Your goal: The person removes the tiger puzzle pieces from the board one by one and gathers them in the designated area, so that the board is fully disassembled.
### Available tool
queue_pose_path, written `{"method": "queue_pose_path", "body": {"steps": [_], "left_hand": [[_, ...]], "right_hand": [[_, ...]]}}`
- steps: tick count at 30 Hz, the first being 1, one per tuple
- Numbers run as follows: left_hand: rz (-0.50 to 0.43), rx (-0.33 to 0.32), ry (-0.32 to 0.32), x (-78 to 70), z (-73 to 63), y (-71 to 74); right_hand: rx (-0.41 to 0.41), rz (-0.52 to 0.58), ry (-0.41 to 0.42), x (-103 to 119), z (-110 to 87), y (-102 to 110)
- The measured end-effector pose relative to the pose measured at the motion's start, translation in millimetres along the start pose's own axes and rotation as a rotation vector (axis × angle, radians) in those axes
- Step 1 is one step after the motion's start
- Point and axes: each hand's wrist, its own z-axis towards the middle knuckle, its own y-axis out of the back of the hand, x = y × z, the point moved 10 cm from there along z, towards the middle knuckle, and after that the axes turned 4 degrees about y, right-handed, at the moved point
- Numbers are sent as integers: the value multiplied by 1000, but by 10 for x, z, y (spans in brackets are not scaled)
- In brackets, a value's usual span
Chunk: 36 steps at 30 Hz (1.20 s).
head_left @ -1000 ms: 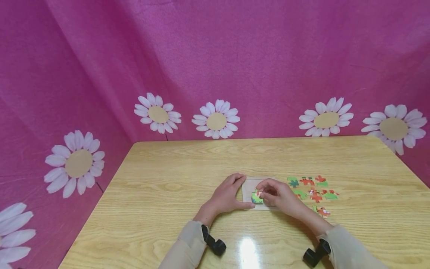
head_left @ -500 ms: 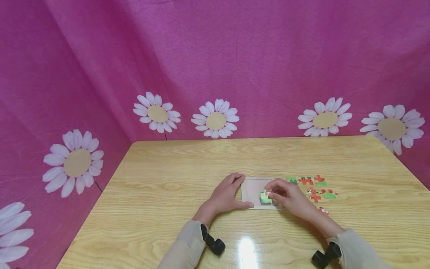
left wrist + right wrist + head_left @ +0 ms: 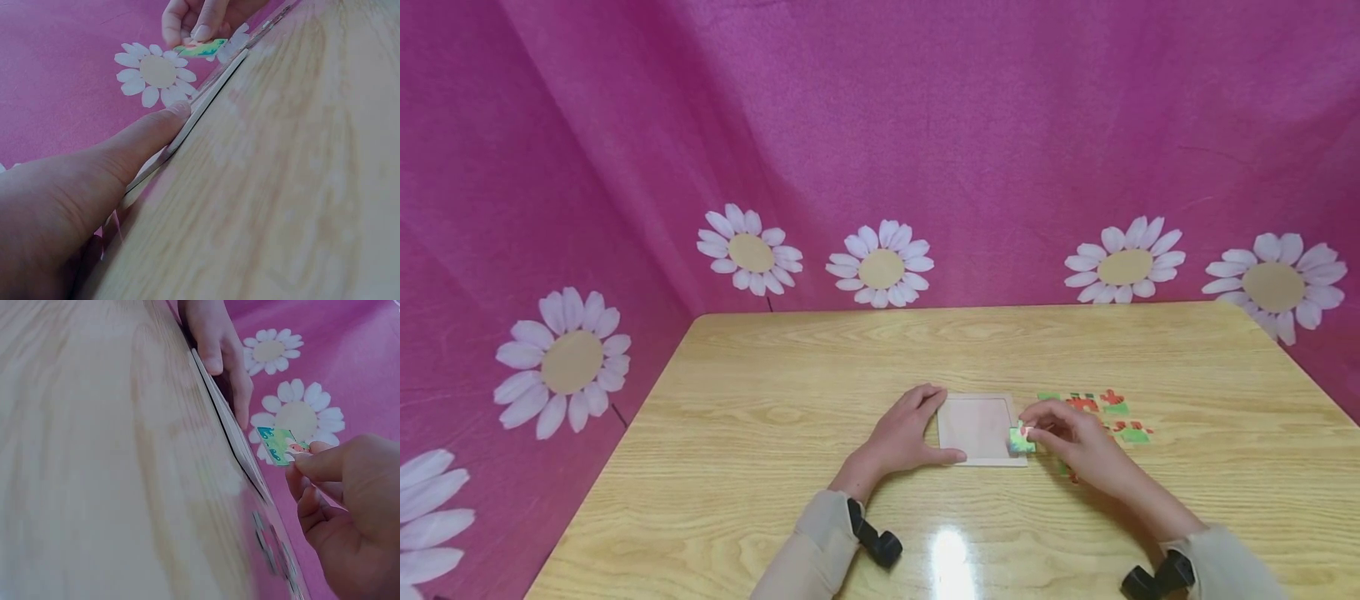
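Observation:
My right hand (image 3: 1078,446) pinches a green jigsaw puzzle piece (image 3: 1022,439) between thumb and fingers. In the right wrist view, the piece (image 3: 275,445) is tilted above the table, with blue and orange bits in its print. It overlaps the right border of a shallow, light wooden puzzle tray (image 3: 973,427) in the head view. My left hand (image 3: 904,433) rests on the tray's left side. Its thumb lies along the front border, as the left wrist view shows, and its other fingers reach the back left corner. No piece shows on the tray's bare bottom.
Several loose orange and green puzzle pieces (image 3: 1116,408) lie right of the tray, some hidden behind my right hand. They lie on a wooden table (image 3: 790,375). A pink curtain (image 3: 880,150) with white daisies hangs behind and to the left.
My right hand has carried the pinched puzzle piece rightwards, from over the middle of the tray to its right border. The left hand and the tray have stayed put.

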Motion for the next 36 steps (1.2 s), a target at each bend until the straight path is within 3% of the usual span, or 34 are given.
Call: {"method": "queue_pose_path", "body": {"steps": [10,27,36], "left_hand": [[-10,5,-2,-14,-11,21],[-25,6,-1,-6,-12,12],[-16,1,-1,-14,-8,20]], "right_hand": [[-58,-32,56,-47,-148,276],[-92,-64,-62,-221,-434,557],[-138,-117,23,-181,-524,724]]}}
